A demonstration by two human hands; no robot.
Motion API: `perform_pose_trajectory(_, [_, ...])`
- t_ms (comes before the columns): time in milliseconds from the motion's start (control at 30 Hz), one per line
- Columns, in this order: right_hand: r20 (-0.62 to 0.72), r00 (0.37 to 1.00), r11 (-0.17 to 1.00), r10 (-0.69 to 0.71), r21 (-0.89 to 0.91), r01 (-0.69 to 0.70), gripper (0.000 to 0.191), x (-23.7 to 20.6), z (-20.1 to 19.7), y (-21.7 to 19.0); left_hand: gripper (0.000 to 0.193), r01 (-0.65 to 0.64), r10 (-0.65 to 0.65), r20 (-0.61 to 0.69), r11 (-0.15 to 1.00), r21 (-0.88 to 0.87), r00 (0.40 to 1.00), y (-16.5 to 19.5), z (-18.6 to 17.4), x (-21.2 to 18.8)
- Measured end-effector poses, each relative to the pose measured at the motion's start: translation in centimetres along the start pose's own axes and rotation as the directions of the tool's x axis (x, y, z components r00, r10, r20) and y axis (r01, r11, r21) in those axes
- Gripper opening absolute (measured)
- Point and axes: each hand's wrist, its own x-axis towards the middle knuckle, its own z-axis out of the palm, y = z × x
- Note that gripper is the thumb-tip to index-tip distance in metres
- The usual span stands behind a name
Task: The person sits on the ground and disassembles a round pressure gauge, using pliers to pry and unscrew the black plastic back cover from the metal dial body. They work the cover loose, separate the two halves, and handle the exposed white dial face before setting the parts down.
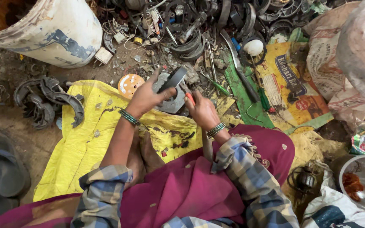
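My left hand (148, 96) grips a curved grey metal brake shoe (172, 90), held up on edge over the yellow sheet (81, 143). Just to its right, my right hand (201, 112) is closed on a tool with an orange-red handle (190, 98), whose tip is pressed against the brake shoe. Both wrists wear green bangles. My plaid sleeves and maroon garment fill the lower part of the view.
A pile of dark brake shoes (47, 101) lies left of the sheet. More shoes, wires and tools litter the ground ahead (199, 38). A white drum (51, 29) sits top left, an orange disc (130, 84) near it, sacks at right, and a metal bowl (362, 181) bottom right.
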Motion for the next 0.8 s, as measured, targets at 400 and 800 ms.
perform_pose_trajectory(400, [0.113,0.98,0.983,-0.165,-0.059,0.173,0.037,-1.2,2.3,0.2,0.078,0.06,-0.051,-0.038,0.95,0.306,0.998,6.9,-1.5,-0.9])
perform_pose_trajectory(800, [0.362,0.842,0.913,-0.4,0.075,0.401,0.036,-5.6,4.9,-3.4,0.049,-0.011,-0.002,0.051,0.969,0.247,0.999,-2.3,-7.1,0.3])
